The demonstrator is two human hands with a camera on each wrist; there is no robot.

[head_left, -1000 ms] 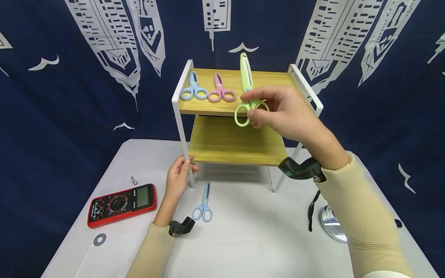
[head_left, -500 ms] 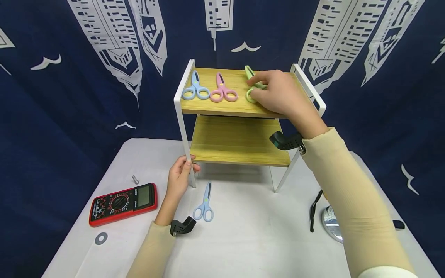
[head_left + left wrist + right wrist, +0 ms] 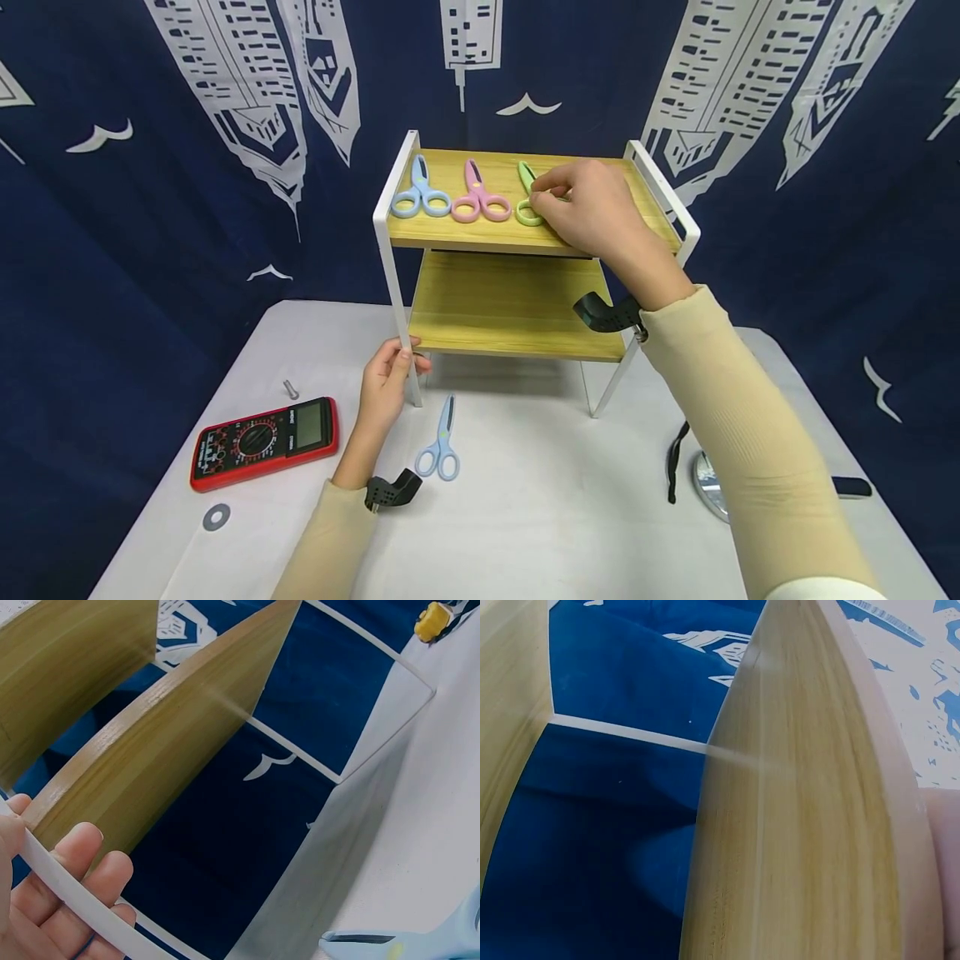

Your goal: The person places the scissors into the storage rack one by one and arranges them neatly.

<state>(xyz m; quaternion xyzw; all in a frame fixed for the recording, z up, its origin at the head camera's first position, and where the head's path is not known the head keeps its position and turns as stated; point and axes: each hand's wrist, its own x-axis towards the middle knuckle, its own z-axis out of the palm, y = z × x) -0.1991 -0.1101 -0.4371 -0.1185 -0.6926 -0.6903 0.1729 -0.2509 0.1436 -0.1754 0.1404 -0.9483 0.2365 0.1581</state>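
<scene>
My right hand (image 3: 588,204) is over the right part of the top board of a two-tier shelf rack (image 3: 517,304). Its thumb and fingers pinch green scissors (image 3: 526,173), which lie on the board with their right handle hidden by the hand. To their left are pink scissors (image 3: 473,187) and light-blue scissors (image 3: 419,187), all blades pointing to the back. Down at the rack's left front leg, my left hand (image 3: 382,387) grips the white frame, fingers curled round it in the left wrist view. The right wrist view shows mostly the undersides of the boards.
Another pair of light-blue scissors (image 3: 441,446) lies on the white table before the rack. At left are a red multimeter (image 3: 262,442), a bolt (image 3: 290,389) and a grey washer (image 3: 216,517). A round shiny object (image 3: 707,487) and a black strap (image 3: 675,467) lie at right.
My right hand has lowered the green scissors from above the rack's front onto the top board, then shifted slightly left with them. The left hand has stayed on the leg.
</scene>
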